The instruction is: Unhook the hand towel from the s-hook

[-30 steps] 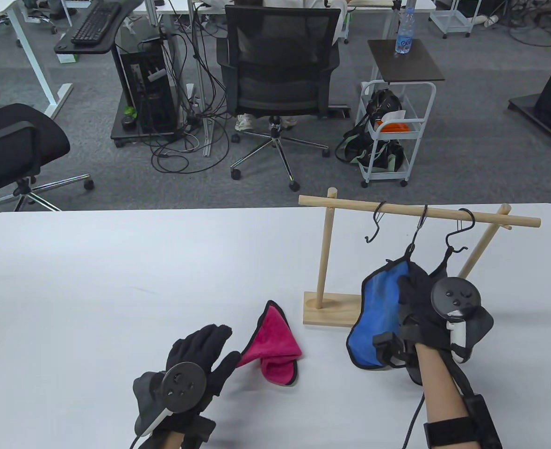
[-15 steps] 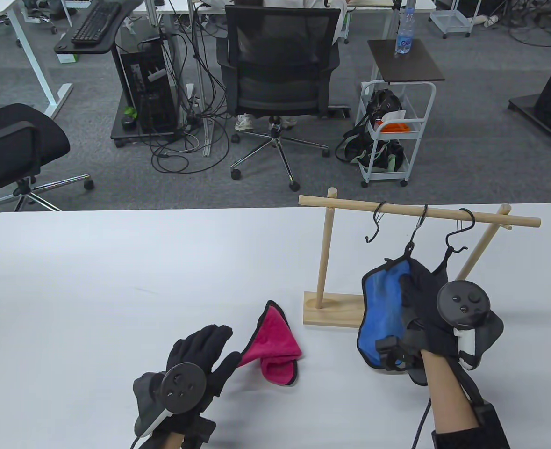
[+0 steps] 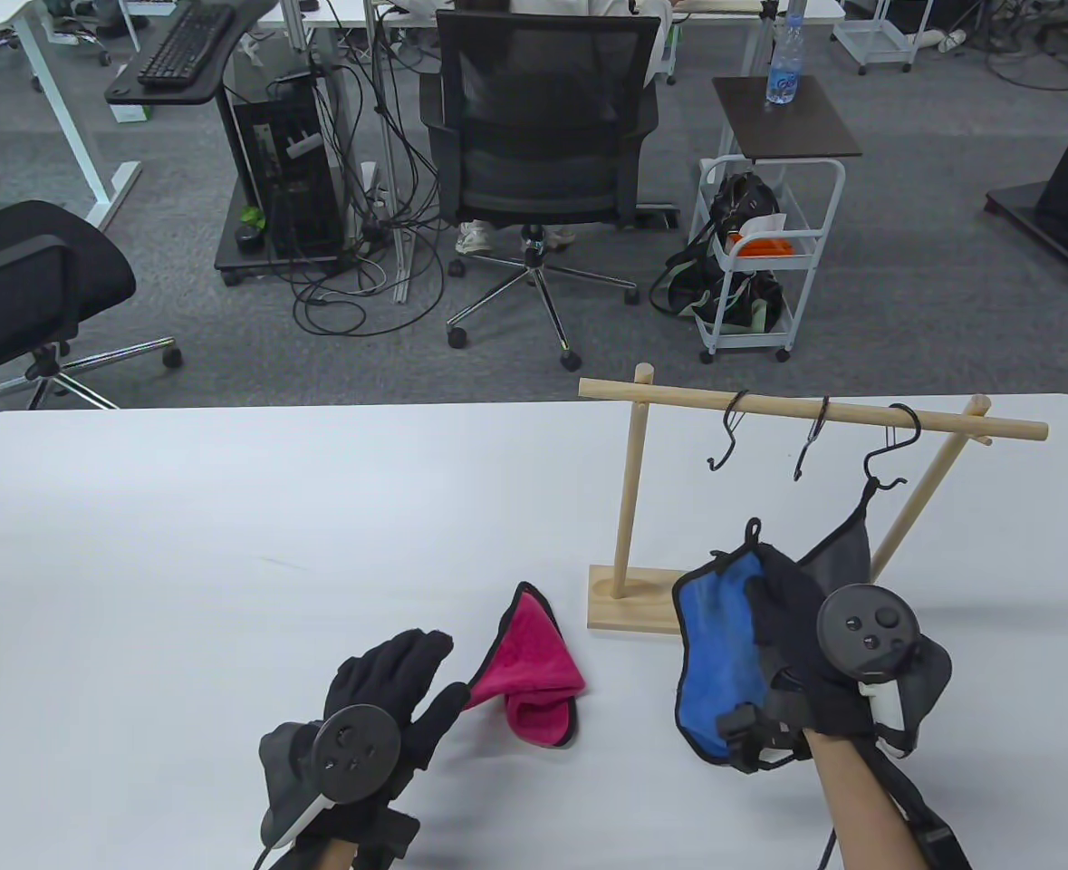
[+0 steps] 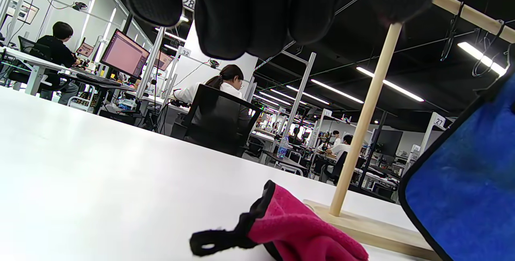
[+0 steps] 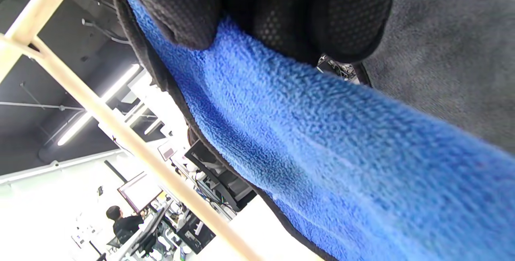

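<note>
My right hand (image 3: 792, 625) grips a blue hand towel (image 3: 713, 657) with black trim, held clear of the rack; its black loop (image 3: 753, 528) stands free below the middle S-hook (image 3: 808, 444). The towel fills the right wrist view (image 5: 322, 140), pinched under my fingers (image 5: 177, 7). A grey towel (image 3: 841, 557) hangs from the right S-hook (image 3: 891, 453). The left S-hook (image 3: 728, 435) is bare. All hooks hang on the wooden rack's bar (image 3: 678, 396). My left hand (image 3: 389, 689) is open, fingers spread, beside a pink towel (image 3: 534, 666) lying on the table.
The rack's wooden base (image 3: 633, 612) stands on the white table (image 3: 226, 544) right of centre. The pink towel and its black loop (image 4: 209, 243) show in the left wrist view, with the rack's post (image 4: 364, 120) behind. Office chairs and a cart stand beyond the table's far edge.
The blue towel's loop has come off the middle S-hook. My right hand has moved down and left with the towel. The left hand has not moved.
</note>
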`<move>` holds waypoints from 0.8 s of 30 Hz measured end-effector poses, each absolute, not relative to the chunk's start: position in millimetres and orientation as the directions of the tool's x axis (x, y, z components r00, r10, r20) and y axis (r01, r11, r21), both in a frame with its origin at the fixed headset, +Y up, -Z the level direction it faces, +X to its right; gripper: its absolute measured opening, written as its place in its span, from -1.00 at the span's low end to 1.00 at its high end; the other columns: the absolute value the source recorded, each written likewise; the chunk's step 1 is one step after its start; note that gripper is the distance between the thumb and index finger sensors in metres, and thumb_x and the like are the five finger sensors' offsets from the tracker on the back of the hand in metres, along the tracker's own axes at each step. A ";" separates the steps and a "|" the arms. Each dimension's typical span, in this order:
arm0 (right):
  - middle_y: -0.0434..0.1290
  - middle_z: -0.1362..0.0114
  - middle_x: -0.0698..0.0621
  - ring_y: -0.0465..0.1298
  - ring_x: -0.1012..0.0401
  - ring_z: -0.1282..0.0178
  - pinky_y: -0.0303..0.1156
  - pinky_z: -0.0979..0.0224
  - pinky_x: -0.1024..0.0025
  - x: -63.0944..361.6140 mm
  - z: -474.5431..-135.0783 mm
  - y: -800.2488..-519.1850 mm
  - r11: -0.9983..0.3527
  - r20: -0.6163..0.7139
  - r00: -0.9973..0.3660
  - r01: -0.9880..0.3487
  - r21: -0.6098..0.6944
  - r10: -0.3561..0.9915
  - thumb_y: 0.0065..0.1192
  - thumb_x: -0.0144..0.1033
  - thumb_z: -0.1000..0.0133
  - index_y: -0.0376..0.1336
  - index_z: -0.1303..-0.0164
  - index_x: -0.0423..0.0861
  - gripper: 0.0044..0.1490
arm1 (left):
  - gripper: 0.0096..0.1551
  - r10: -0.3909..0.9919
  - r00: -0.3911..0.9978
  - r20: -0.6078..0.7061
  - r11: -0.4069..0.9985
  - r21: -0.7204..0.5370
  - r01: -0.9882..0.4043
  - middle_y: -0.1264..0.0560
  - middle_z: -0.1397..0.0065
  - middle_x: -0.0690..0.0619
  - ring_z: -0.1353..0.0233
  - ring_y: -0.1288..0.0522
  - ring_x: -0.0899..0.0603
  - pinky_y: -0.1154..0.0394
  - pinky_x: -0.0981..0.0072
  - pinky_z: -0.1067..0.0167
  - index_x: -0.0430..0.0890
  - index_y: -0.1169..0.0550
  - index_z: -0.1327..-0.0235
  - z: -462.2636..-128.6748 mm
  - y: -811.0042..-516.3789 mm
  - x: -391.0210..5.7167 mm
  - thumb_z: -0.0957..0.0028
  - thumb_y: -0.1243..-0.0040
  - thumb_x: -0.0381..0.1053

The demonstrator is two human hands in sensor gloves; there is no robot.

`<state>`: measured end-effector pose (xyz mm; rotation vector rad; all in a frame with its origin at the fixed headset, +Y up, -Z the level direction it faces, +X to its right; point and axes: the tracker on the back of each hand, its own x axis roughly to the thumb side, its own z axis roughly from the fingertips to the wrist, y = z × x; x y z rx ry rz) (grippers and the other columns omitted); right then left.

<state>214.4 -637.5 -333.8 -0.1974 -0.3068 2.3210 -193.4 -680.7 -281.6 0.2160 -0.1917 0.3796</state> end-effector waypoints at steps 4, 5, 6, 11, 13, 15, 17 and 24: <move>0.50 -0.37 -0.19 0.59 -0.01 -0.17 0.45 -0.33 0.06 211.9 -331.8 -648.0 -0.704 -0.060 -0.715 -0.666 -0.246 0.697 0.19 -0.34 -0.39 0.26 -0.53 -0.05 -0.53 | -0.28 0.350 0.905 0.243 0.903 0.171 -0.395 -0.42 -0.66 -0.07 -0.60 -0.44 -0.29 -0.28 -0.34 -0.54 0.10 -0.39 -0.60 -282.9 -681.3 -192.9 -0.24 0.01 0.39; 0.50 -0.38 -0.19 0.59 -0.01 -0.17 0.46 -0.33 0.06 211.2 -331.3 -651.9 -0.713 -0.064 -0.722 -0.661 -0.233 0.689 0.19 -0.34 -0.39 0.26 -0.52 -0.05 -0.53 | -0.28 0.349 0.905 0.243 0.903 0.170 -0.394 -0.42 -0.65 -0.07 -0.60 -0.44 -0.29 -0.28 -0.33 -0.54 0.10 -0.39 -0.60 -281.9 -681.9 -192.5 -0.24 0.01 0.39; 0.50 -0.38 -0.19 0.59 -0.01 -0.17 0.45 -0.33 0.06 210.7 -331.0 -654.8 -0.720 -0.067 -0.727 -0.657 -0.225 0.684 0.19 -0.34 -0.39 0.26 -0.52 -0.04 -0.53 | -0.28 0.349 0.905 0.243 0.904 0.170 -0.393 -0.42 -0.65 -0.07 -0.60 -0.44 -0.29 -0.28 -0.33 -0.54 0.10 -0.39 -0.60 -281.2 -682.4 -192.2 -0.24 0.01 0.39; 0.50 -0.38 -0.20 0.59 -0.01 -0.17 0.45 -0.34 0.05 206.3 -330.0 -671.8 -0.767 -0.083 -0.767 -0.618 -0.170 0.637 0.19 -0.34 -0.39 0.26 -0.52 -0.04 -0.53 | -0.29 0.349 0.905 0.243 0.904 0.170 -0.393 -0.42 -0.65 -0.08 -0.60 -0.44 -0.29 -0.28 -0.34 -0.53 0.10 -0.39 -0.60 -280.9 -682.4 -192.2 -0.24 0.01 0.39; 0.50 -0.38 -0.20 0.59 -0.01 -0.18 0.45 -0.34 0.05 203.8 -330.4 -678.0 -0.787 -0.088 -0.784 -0.600 -0.146 0.614 0.19 -0.34 -0.39 0.26 -0.52 -0.04 -0.53 | -0.28 0.348 0.905 0.243 0.904 0.169 -0.393 -0.42 -0.65 -0.07 -0.60 -0.44 -0.29 -0.27 -0.33 -0.54 0.10 -0.39 -0.60 -280.9 -682.4 -192.2 -0.24 0.01 0.39; 0.49 -0.39 -0.20 0.59 -0.02 -0.18 0.45 -0.34 0.05 201.0 -331.0 -683.2 -0.803 -0.089 -0.799 -0.583 -0.125 0.595 0.19 -0.34 -0.39 0.26 -0.53 -0.04 -0.53 | -0.29 0.348 0.905 0.243 0.904 0.169 -0.393 -0.42 -0.65 -0.07 -0.60 -0.44 -0.29 -0.28 -0.33 -0.54 0.10 -0.39 -0.60 -280.9 -682.4 -192.2 -0.24 0.01 0.38; 0.49 -0.39 -0.20 0.59 -0.02 -0.19 0.45 -0.35 0.04 198.3 -332.1 -687.9 -0.821 -0.093 -0.816 -0.562 -0.106 0.570 0.19 -0.34 -0.39 0.26 -0.53 -0.04 -0.53 | -0.29 0.348 0.905 0.243 0.904 0.169 -0.393 -0.42 -0.65 -0.07 -0.60 -0.44 -0.29 -0.28 -0.33 -0.54 0.10 -0.39 -0.60 -280.9 -682.4 -192.2 -0.24 0.01 0.39; 0.48 -0.41 -0.20 0.58 -0.03 -0.21 0.44 -0.37 0.04 192.9 -340.8 -707.4 -0.851 -0.134 -0.841 -0.525 -0.033 0.524 0.18 -0.32 -0.39 0.25 -0.54 -0.03 -0.52 | -0.29 0.349 0.905 0.243 0.904 0.170 -0.393 -0.43 -0.65 -0.07 -0.60 -0.44 -0.29 -0.28 -0.33 -0.54 0.10 -0.39 -0.60 -280.9 -682.4 -192.2 -0.23 0.01 0.38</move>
